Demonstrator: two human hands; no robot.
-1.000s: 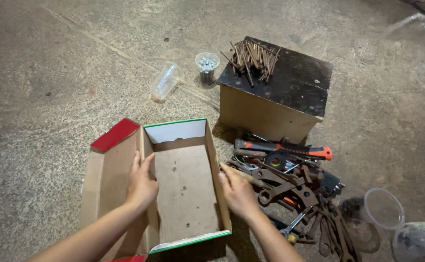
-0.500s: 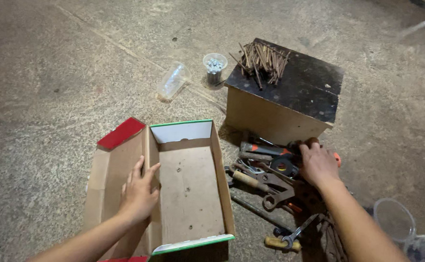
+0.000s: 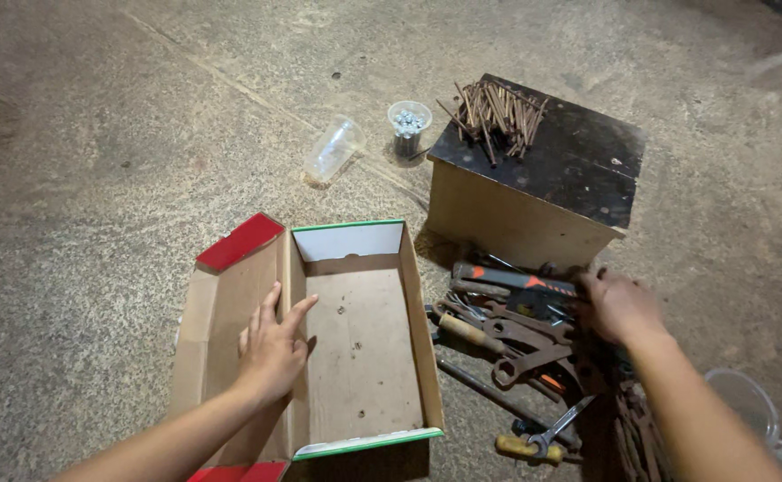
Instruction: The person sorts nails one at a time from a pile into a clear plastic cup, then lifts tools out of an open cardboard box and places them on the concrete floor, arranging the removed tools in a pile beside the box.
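My left hand (image 3: 272,346) lies flat on the left wall of an open cardboard box (image 3: 359,348) with a green rim and a red-edged lid folded out to the left. Its fingers are spread and hold nothing. My right hand (image 3: 618,303) is down on a pile of rusty wrenches and tools (image 3: 520,344) to the right of the box, at the orange end of a black-and-orange handled tool (image 3: 511,279). Its fingers curl over that end; whether they grip it is unclear.
A wooden block with a black top (image 3: 542,192) holds a heap of rusty nails (image 3: 496,107). Behind it stand a clear cup of screws (image 3: 408,125) and a tipped empty cup (image 3: 333,150). A clear plastic tub (image 3: 748,402) sits at the right edge. Concrete floor all around.
My right hand left the box's right wall and went right onto the tool pile, then a little further right. My left hand stayed on the box. The view drifted slightly.
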